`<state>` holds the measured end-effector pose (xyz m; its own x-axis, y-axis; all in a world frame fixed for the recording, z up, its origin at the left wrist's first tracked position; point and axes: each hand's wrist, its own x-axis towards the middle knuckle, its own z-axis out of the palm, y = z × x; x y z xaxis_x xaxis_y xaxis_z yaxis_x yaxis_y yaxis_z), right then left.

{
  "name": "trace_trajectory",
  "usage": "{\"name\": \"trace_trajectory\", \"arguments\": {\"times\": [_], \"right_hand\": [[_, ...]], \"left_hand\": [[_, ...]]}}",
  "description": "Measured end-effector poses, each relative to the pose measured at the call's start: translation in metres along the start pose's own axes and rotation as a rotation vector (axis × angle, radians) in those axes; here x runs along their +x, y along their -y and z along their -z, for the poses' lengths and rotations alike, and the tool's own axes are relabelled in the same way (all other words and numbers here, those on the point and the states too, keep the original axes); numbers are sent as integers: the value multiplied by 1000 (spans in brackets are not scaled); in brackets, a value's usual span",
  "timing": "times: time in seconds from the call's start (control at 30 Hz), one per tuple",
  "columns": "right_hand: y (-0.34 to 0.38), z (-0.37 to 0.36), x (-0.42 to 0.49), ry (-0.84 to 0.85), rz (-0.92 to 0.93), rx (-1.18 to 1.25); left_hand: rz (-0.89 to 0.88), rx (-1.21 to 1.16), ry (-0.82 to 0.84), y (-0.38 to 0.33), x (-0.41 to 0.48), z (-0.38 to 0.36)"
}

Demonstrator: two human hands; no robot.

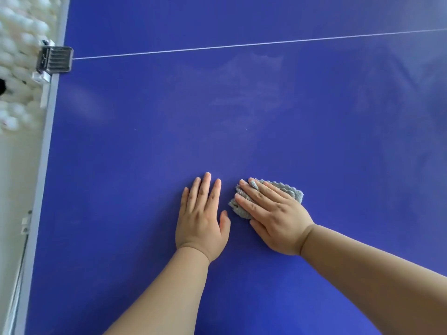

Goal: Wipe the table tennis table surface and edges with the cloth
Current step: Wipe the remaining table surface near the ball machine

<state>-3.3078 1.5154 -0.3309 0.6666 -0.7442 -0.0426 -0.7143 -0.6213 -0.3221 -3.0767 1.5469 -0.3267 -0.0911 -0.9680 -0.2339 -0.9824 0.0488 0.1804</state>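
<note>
Head cam, looking down on the blue table tennis table (145, 165).

R hand (273, 213) lies palm-down on the cloth (289, 189), fingers straight and slightly spread, not curled round it. A flat press, prob. to spread load over the pad and drag it as one piece. The cloth sits mid-table near the lower centre, bunched under the palm, with its scalloped edge showing past the knuckles.

L hand (202, 221) is just beside it, flat on bare table, fingers extended and relaxed, gripping nothing. I read it as a brace while the person leans in.

Cloth: grey, fluffy pile, looks like microfibre or terry. Soft and crumpled, so it should conform to the top.

Table top is smooth, matte-ish, with faint pale smears ahead of the hands toward the thin white line (217, 46). Can't tell if the smears are damp film or dust. The line runs from a ribbed metal net clamp (55, 58) on the grey side edge (41, 177). Can't tell if it is a net top or a cord.

Blurred white balls (21, 32) are heaped beyond the edge.

Surface pass underway. The edge near the clamp looks unworked, judging from here.
</note>
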Motion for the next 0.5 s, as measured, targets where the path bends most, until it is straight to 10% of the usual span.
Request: {"name": "trace_trajectory", "arguments": {"times": [0.2,0.5], "right_hand": [[1,1,1,-68,-42,51],[-3,-8,-1,-75,-18,62]], "left_hand": [[83,-110,-212,-5,81,28],[153,48,-98,-1,175,28]]}}
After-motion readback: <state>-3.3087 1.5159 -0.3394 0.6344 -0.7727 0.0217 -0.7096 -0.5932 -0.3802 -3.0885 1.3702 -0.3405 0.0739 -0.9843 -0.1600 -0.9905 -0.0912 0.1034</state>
